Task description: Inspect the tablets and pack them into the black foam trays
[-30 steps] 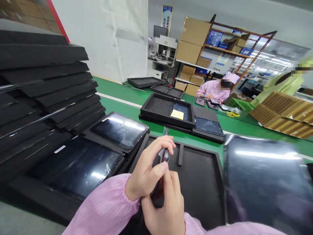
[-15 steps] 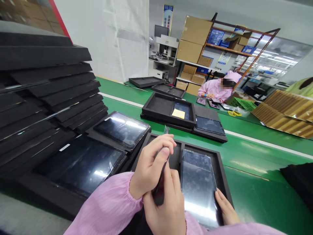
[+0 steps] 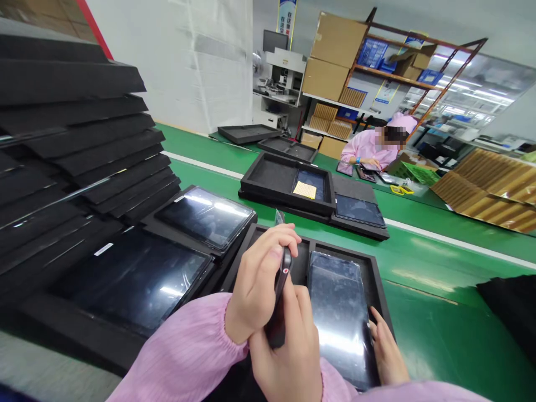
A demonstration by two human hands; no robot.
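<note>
My left hand (image 3: 256, 282) wraps over the upper edge of a slim dark device (image 3: 285, 267), seen nearly edge-on with a small red mark on its corner. Its lower part is hidden by my fingers. My right hand (image 3: 288, 343) grips the device from below and right, against my left wrist. A bit of clear film (image 3: 279, 218) sticks up beyond my left fingertips. Beneath lies a black foam tray (image 3: 379, 279) with a glossy tablet (image 3: 339, 312) in its right compartment. Another person's hand (image 3: 387, 349) touches that tablet's right edge.
Black trays (image 3: 71, 84) are stacked at left, near two tablets (image 3: 138, 279) (image 3: 205, 215). Farther back, trays (image 3: 268, 176) hold a tablet with a yellow note (image 3: 305, 190). A person in pink (image 3: 368, 148) works across the green bench (image 3: 422, 251).
The device's rounded corner and red mark now show between my hands. The view has shifted slightly. The other person's fingers at the tablet's edge have moved up a little.
</note>
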